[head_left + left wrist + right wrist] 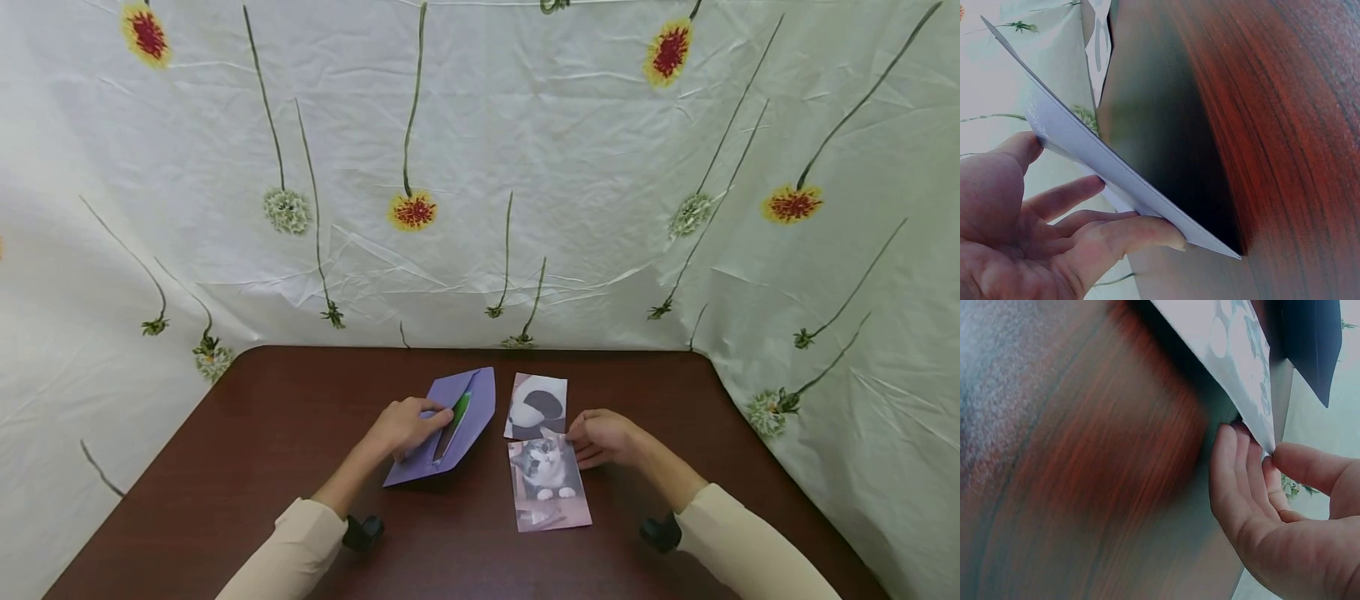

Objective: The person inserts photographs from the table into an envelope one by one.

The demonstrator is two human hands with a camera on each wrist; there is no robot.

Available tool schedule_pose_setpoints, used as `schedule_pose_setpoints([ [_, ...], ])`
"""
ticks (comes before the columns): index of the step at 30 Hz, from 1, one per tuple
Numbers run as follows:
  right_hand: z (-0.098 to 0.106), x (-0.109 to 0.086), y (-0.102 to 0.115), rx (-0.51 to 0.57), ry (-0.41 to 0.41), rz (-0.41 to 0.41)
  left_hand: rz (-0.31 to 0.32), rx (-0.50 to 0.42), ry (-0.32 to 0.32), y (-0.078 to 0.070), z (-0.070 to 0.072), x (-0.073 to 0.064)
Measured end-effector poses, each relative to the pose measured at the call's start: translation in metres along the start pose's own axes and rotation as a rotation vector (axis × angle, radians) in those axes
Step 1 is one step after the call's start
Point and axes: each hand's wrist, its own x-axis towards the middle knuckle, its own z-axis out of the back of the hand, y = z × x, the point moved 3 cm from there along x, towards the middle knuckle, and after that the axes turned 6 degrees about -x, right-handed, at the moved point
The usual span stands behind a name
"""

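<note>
A purple envelope (476, 423) is held tilted above the table by my left hand (405, 425), whose fingers spread across it and grip it. Its opening gapes, and a green and dark picture card (459, 413) shows inside. My right hand (609, 437) pinches the upper right corner of a photo of a grey and white kitten (551, 475). In the right wrist view, thumb and fingers meet at the tip of this kitten photo (1235, 356). Just behind it lies a black and white picture (538, 402), its lower edge partly covered.
The dark red-brown wooden table (300, 392) has rounded far corners. A white cloth (480, 125) printed with flowers hangs behind it and along both sides. Black straps (363, 533) circle both wrists below the light sleeves.
</note>
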Motion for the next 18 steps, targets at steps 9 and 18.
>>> schedule_pose_setpoints([
  [9, 0.0001, 0.0005, -0.0005, 0.024, 0.012, 0.047, -0.017, 0.008, 0.003, -0.0005, 0.0, -0.0015],
  [18, 0.0028, 0.0, 0.006, 0.058, -0.016, 0.067, -0.01, 0.003, 0.004, -0.0012, 0.0003, -0.0011],
])
